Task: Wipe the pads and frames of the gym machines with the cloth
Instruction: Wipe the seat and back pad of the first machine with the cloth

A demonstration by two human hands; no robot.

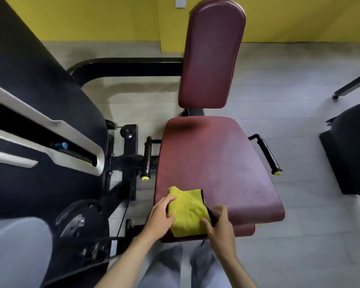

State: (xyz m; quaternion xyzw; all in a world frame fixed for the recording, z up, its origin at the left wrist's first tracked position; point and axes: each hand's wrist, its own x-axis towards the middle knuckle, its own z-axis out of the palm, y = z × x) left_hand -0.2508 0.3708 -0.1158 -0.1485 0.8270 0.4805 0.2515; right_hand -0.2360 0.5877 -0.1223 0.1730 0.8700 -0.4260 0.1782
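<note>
A yellow cloth with a dark edge lies folded on the near left corner of the maroon seat pad. My left hand grips the cloth's left edge, fingers curled over it. My right hand pinches the cloth's dark right edge between thumb and fingers. Above the seat stands the upright maroon back pad. Small water drops dot the seat's right side.
Two black side handles with yellow end caps flank the seat: the left handle and the right handle. A black frame bar curves behind. The dark weight-stack housing fills the left. Another machine stands at the right.
</note>
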